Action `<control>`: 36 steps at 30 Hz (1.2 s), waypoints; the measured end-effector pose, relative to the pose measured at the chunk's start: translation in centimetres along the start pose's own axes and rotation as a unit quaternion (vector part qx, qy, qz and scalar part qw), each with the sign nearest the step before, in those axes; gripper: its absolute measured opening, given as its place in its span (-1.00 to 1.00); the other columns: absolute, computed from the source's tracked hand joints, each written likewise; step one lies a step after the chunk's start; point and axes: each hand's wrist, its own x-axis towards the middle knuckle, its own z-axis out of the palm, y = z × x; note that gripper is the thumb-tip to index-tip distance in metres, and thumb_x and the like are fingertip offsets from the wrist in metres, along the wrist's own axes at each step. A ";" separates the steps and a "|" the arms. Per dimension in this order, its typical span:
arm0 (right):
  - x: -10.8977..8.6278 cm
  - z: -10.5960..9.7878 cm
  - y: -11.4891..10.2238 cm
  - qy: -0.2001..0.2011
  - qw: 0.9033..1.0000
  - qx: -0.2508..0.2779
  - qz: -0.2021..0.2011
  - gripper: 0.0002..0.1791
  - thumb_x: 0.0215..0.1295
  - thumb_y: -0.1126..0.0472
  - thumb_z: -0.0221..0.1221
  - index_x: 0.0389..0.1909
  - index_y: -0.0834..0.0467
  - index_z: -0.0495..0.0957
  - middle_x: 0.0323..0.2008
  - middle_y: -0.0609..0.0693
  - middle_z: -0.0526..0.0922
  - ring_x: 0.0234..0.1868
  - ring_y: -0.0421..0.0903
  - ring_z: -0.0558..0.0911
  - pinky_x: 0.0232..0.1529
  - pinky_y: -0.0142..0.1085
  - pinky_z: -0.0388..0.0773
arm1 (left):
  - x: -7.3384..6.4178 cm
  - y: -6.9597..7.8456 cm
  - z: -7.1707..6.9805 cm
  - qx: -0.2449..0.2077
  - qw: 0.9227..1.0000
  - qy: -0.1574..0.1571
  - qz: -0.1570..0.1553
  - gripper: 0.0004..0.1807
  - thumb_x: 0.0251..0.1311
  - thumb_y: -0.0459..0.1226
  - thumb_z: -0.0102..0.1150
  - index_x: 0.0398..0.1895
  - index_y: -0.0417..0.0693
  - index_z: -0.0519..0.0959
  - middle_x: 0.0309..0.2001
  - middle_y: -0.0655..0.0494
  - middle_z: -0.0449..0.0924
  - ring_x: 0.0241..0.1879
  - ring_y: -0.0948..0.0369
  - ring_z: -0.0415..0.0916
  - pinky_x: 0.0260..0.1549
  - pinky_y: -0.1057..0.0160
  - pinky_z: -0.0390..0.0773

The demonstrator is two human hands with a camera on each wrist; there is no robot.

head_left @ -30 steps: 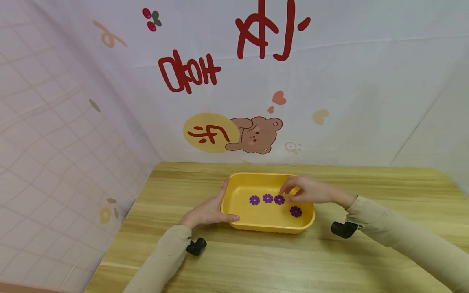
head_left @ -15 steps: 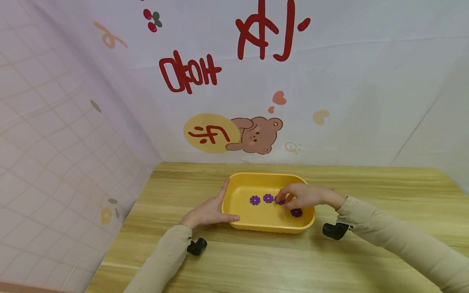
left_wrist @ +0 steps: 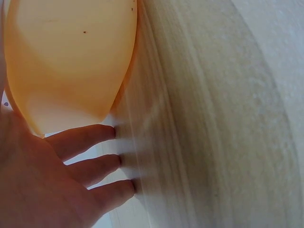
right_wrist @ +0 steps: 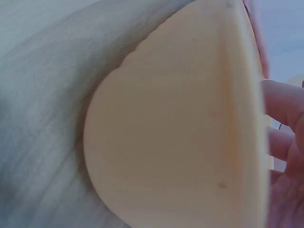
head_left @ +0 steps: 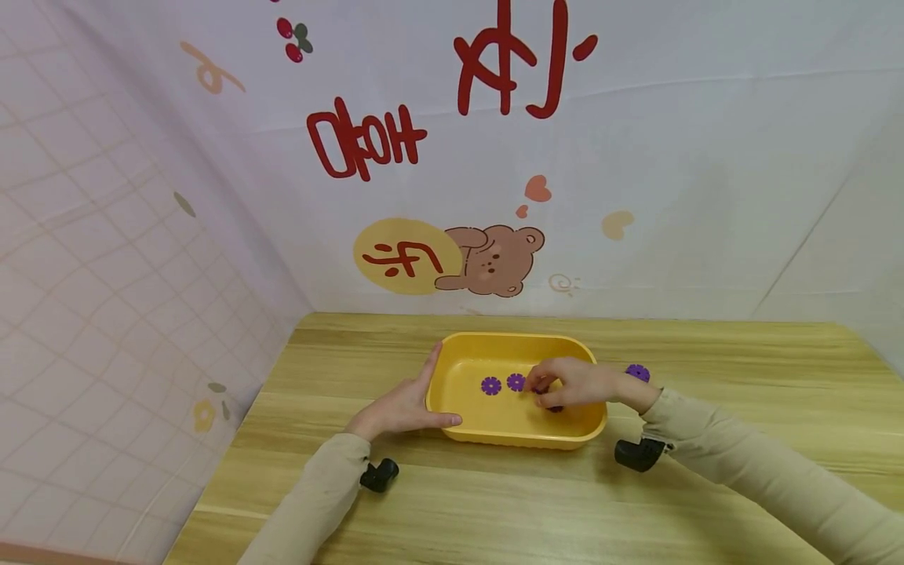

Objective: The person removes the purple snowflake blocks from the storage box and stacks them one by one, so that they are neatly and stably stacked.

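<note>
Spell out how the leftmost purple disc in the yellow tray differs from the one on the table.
The leftmost disc lies inside the yellow tray; the other disc lies outside it, on the table. The leftmost disc shows whole; the other disc is partly hidden behind the right wrist. Both are purple and round.

The right grip (head_left: 574, 382) partly hides purple discs (head_left: 555, 409); both wrist views crop the tray (right_wrist: 166, 133).
</note>
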 end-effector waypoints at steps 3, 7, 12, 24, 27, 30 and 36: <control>0.4 0.5 0.3 0.019 1.000 -0.001 -0.018 -0.74 0.24 0.30 0.24 -0.09 0.33 0.60 -0.16 0.12 0.63 -0.13 0.03 0.59 -0.05 0.00 0.52 | 0.0 0.0 0.0 0.002 1.000 0.000 -0.001 0.35 0.01 0.14 0.38 0.50 0.30 -0.56 -0.32 0.13 0.57 -0.39 0.24 0.53 -0.13 0.17 0.51; 0.7 1.0 0.6 0.040 0.999 0.008 -0.034 -0.77 0.19 0.35 0.27 -0.14 0.33 0.61 -0.17 0.14 0.61 -0.15 0.10 0.58 -0.10 -0.04 0.55 | 0.0 0.0 0.1 -0.001 1.000 -0.001 -0.006 0.34 0.02 0.14 0.38 0.49 0.32 -0.56 -0.33 0.10 0.57 -0.39 0.23 0.53 -0.16 0.18 0.51; 0.9 1.3 0.8 0.061 0.998 0.000 -0.029 -0.79 0.14 0.38 0.31 -0.17 0.30 0.62 -0.19 0.11 0.60 -0.19 0.08 0.55 -0.13 -0.12 0.55 | -0.1 0.1 0.1 0.001 1.000 -0.003 -0.013 0.34 0.02 0.15 0.37 0.49 0.33 -0.56 -0.33 0.08 0.55 -0.39 0.22 0.52 -0.17 0.18 0.51; 1.1 1.5 1.0 0.081 0.997 0.003 -0.015 -0.76 0.07 0.41 0.34 -0.20 0.31 0.62 -0.22 0.12 0.58 -0.19 0.10 0.55 -0.14 -0.11 0.56 | -0.1 0.1 0.0 0.005 1.000 0.000 -0.014 0.34 0.02 0.15 0.37 0.50 0.30 -0.56 -0.34 0.08 0.55 -0.39 0.21 0.51 -0.14 0.17 0.50; 1.3 1.8 1.0 0.077 0.997 0.019 -0.022 -0.76 0.08 0.41 0.35 -0.19 0.31 0.62 -0.18 0.11 0.58 -0.15 0.12 0.57 -0.11 -0.13 0.57 | -0.1 0.1 0.0 0.011 1.000 0.001 -0.015 0.35 0.01 0.16 0.37 0.51 0.26 -0.55 -0.34 0.09 0.55 -0.39 0.22 0.51 -0.14 0.16 0.50; 1.5 2.2 1.1 0.078 0.996 0.029 -0.021 -0.76 0.09 0.40 0.35 -0.18 0.28 0.63 -0.14 0.06 0.58 -0.10 0.10 0.56 -0.08 -0.16 0.57 | -0.1 0.1 0.0 0.009 1.000 0.001 -0.013 0.35 0.01 0.17 0.36 0.51 0.23 -0.54 -0.33 0.10 0.55 -0.38 0.23 0.52 -0.13 0.16 0.50; 1.6 2.4 1.1 0.101 0.994 0.024 -0.016 -0.76 0.06 0.44 0.32 -0.20 0.28 0.64 -0.15 0.07 0.59 -0.11 0.10 0.57 -0.08 -0.14 0.57 | -0.1 0.1 0.1 0.000 1.000 -0.002 -0.010 0.35 0.02 0.16 0.37 0.50 0.25 -0.56 -0.31 0.12 0.56 -0.37 0.24 0.53 -0.14 0.18 0.50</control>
